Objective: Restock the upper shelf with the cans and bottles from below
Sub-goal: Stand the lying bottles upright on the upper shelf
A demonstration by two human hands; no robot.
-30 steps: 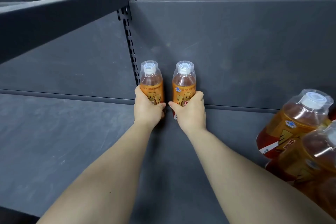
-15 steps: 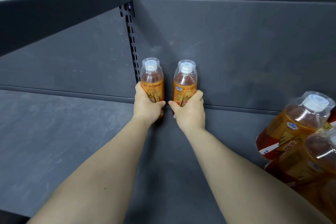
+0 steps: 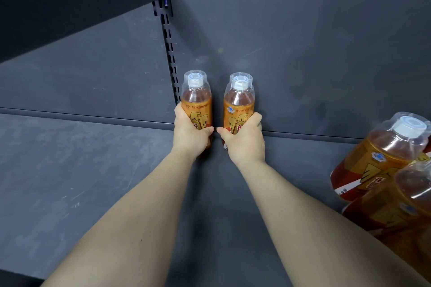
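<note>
A person's left hand grips one orange-labelled clear plastic tea bottle, fingers wrapped round it; the right hand grips its twin; both bottles stand upright at the back of the dark grey metal shelf, just beside each other.

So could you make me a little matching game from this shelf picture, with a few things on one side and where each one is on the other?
Things:
1. left hand
2. right hand
3. near bottles
4. slotted upright

Places:
A. at the right edge of the shelf, close to the camera
B. on the back wall, just above and left of the left bottle
C. wrapped round the bottle nearer the slotted strip
D. wrapped round the right bottle

Pairs: 1-C, 2-D, 3-A, 4-B
</note>
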